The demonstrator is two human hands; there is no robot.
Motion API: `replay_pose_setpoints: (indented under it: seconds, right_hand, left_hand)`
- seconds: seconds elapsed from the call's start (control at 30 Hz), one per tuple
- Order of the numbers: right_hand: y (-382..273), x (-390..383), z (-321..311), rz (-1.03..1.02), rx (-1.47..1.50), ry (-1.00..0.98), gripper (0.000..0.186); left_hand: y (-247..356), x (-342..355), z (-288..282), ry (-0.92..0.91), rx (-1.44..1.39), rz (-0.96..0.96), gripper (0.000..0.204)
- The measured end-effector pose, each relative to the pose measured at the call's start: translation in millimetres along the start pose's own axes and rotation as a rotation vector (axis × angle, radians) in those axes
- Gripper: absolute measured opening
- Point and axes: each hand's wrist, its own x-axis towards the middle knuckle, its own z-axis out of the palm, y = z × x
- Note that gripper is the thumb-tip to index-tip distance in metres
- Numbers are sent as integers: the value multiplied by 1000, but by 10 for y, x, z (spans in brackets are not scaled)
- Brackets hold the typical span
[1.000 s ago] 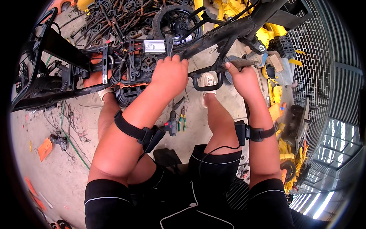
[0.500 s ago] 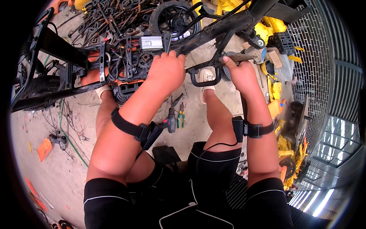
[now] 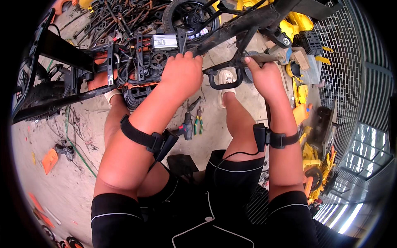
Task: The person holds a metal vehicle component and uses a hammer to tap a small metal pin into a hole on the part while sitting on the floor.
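Note:
A long black metal vehicle frame point(image 3: 231, 33), likely a scooter's or motorcycle's, lies across the floor in front of me. My left hand point(image 3: 182, 75) is closed over its near rail, knuckles up, with the fingertips hidden. Just beyond that hand sit a silver control box point(image 3: 164, 41) and tangled wiring point(image 3: 128, 62). On the right, my right hand point(image 3: 268, 78) grips a flat, worn bracket point(image 3: 266, 58) joined to the frame, its thumb on top and the other fingers mostly hidden. Between my hands a black U-shaped bar point(image 3: 226, 86) hangs off the frame.
A cordless drill point(image 3: 187, 127) and green-handled pliers point(image 3: 199, 122) lie between my feet. Another power tool point(image 3: 65, 152) lies at left, beside a green cord point(image 3: 80, 156). A wheel point(image 3: 191, 18) and rusty rods point(image 3: 120, 18) are heaped beyond the frame; yellow panels point(image 3: 300, 93) line the right.
The view has shifted slightly, so the floor and frame sit a little higher and farther right. Both hands keep their holds.

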Motion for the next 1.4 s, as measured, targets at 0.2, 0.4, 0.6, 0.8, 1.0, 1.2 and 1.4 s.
replay_pose_setpoints:
  seconds: [0.2, 0.4, 0.6, 0.8, 1.0, 1.2, 1.4]
  right_hand:
    - [-243, -10, -183, 72, 32, 41, 40]
    - [-85, -35, 66, 31, 94, 101, 39]
    - [-135, 36, -60, 134, 50, -47, 41]
    - [-197, -51, -142, 111, 93, 130, 42]
    - [-21, 38, 10, 28, -19, 12, 39]
    - [-63, 28, -72, 135, 88, 24, 39]
    - [-3, -4, -23, 8, 89, 92, 37]
  left_hand:
    - [-17, 3, -53, -11, -2, -11, 36]
    - [-21, -15, 16, 42, -21, 12, 35]
    - [-24, -25, 20, 11, -15, 9, 37]
    - [-21, -71, 10, 35, -29, 0, 36]
    - [56, -128, 71, -34, -27, -6, 31]
    - [70, -97, 77, -37, -35, -13, 31]
    - [99, -111, 130, -63, -22, -11, 32]
